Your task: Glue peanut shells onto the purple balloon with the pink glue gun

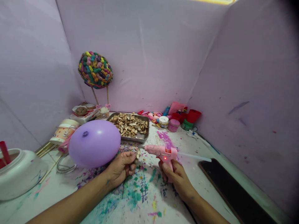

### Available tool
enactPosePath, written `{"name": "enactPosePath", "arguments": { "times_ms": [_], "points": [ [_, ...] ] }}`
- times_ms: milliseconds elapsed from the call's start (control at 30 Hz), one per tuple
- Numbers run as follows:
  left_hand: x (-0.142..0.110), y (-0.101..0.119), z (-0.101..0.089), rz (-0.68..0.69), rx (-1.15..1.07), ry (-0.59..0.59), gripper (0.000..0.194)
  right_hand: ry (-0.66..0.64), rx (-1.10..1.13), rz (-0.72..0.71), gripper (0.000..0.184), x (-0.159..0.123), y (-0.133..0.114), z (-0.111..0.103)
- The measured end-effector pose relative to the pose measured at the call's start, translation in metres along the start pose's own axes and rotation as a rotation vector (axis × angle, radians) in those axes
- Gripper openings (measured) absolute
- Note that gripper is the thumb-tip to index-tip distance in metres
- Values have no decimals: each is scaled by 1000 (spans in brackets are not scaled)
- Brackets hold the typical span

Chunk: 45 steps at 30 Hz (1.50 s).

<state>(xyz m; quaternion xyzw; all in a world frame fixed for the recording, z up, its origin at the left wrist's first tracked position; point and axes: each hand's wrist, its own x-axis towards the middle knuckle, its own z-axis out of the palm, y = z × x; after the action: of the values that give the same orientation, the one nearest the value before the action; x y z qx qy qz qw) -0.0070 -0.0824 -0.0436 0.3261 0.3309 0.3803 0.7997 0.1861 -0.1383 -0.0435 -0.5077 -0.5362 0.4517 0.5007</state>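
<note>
My right hand is wrapped round the grip of a pink hot glue gun, whose red light glows. A clear glue stick sticks out of its back end. Its nozzle points left, close to a peanut shell pinched in the fingertips of my left hand. Just left of that hand rests an inflated purple balloon with its knot facing me. Behind both hands, a metal tray holds many more broken peanut shells.
A multicoloured ball stands on sticks at the back left. Paper cups and a white pot are at the left. Paint jars stand at the back right. A long black object lies along the right side of the paint-stained table.
</note>
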Motion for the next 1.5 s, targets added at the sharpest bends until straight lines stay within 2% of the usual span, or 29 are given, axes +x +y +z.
{"name": "enactPosePath", "arguments": {
  "times_ms": [1000,1267,1500],
  "points": [
    [2,1,-3,76,-14,28,29,-12,-99,-5,34,0,4,-4],
    [3,1,-3,94,-7,52,32,19,-130,-25,32,-1,5,-5],
    [2,1,-3,110,18,49,28,-30,-94,-51,31,-4,8,-6]
  ]
}}
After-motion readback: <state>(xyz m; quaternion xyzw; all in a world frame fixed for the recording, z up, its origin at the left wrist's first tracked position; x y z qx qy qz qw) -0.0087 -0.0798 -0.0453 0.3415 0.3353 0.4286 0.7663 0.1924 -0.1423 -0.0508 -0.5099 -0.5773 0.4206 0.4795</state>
